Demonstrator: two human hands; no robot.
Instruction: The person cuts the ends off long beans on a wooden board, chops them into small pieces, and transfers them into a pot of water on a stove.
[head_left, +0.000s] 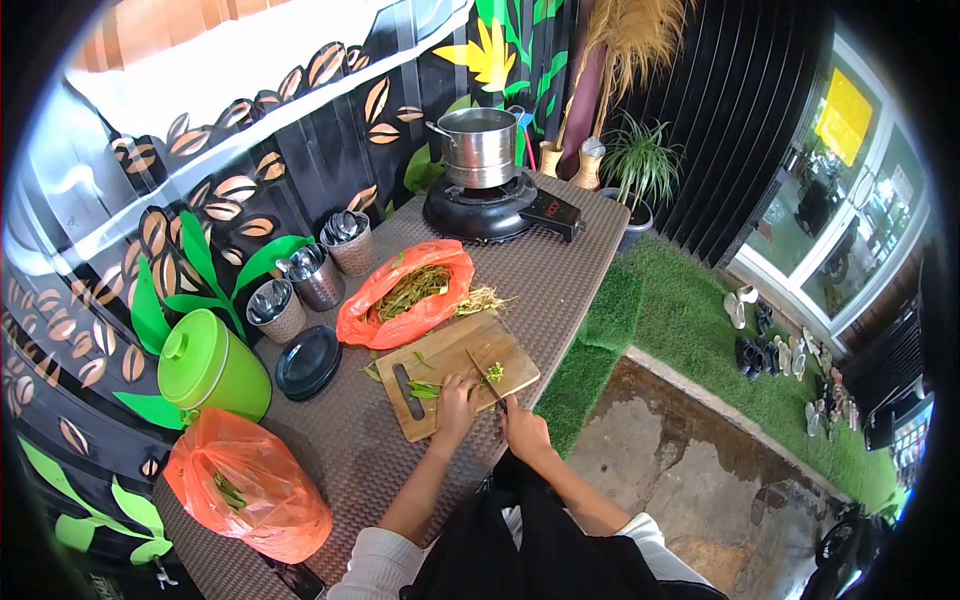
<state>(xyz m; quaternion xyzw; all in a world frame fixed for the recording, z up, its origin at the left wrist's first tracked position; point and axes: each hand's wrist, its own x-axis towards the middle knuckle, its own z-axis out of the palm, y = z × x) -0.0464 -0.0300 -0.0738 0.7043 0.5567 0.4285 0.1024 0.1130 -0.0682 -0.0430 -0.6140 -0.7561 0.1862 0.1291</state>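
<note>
A wooden cutting board [440, 358] with a dark handle slot lies at the table's near edge. My left hand [457, 404] presses down on it, fingers curled over long green vegetable stalks [422, 390] that stick out to the left. Gripped in my right hand [525, 430] is a knife [483, 371], its blade angled across the board just right of my left fingers. A small heap of chopped green pieces [495, 371] sits by the blade. The stalk ends under my left fingers are hidden.
Beyond the board sits an open orange plastic bag [440, 318] of greens. A second orange bag [255, 505], a lime-green lidded container [215, 365], black plates [308, 362] and cutlery cups [312, 277] stand left. A steel pot [480, 155] rests on a black stove [475, 218] at the far end.
</note>
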